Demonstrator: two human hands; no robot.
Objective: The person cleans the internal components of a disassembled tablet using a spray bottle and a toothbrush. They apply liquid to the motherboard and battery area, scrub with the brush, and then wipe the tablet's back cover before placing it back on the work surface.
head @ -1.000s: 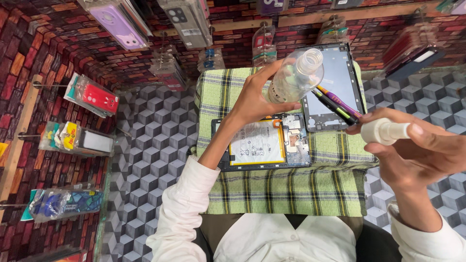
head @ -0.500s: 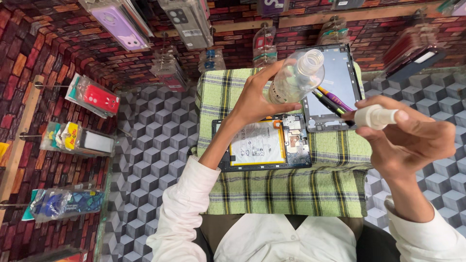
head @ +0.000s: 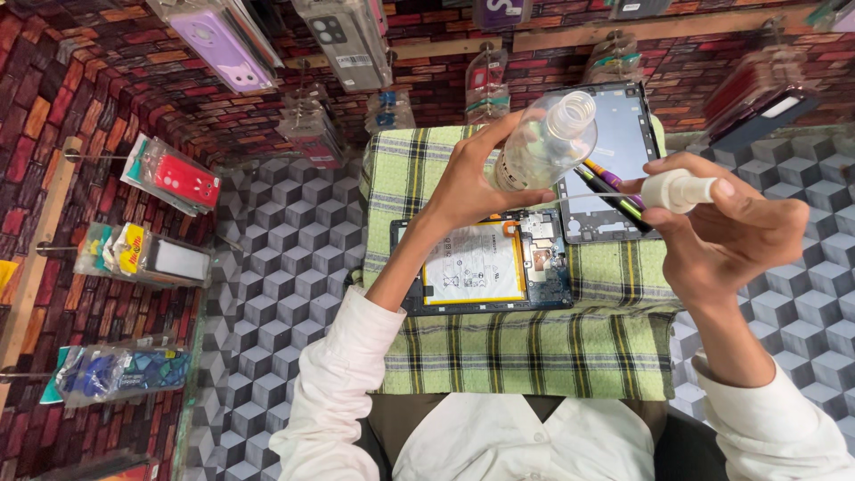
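Observation:
My left hand (head: pixel 476 183) grips a clear plastic bottle (head: pixel 545 142) with its neck uncapped, held above the cloth. My right hand (head: pixel 726 233) holds the bottle's white spray top (head: pixel 677 190), its thin dip tube pointing left toward the bottle. Below the hands an opened tablet (head: pixel 485 264) lies on a green plaid cloth (head: pixel 525 347), showing its white battery and circuit board. The detached screen panel (head: pixel 619 160) lies beside it at the upper right, with coloured pens (head: pixel 614 191) resting on it.
Packaged phone cases (head: pixel 178 178) hang on pegs against the brick-pattern wall at left and along the top. The cube-pattern surface (head: pixel 276 294) surrounds the cloth. My white sleeves and shirt fill the bottom of the view.
My right hand has shifted left with the spray top, bringing its tube closer to the bottle. The left hand keeps the bottle almost still.

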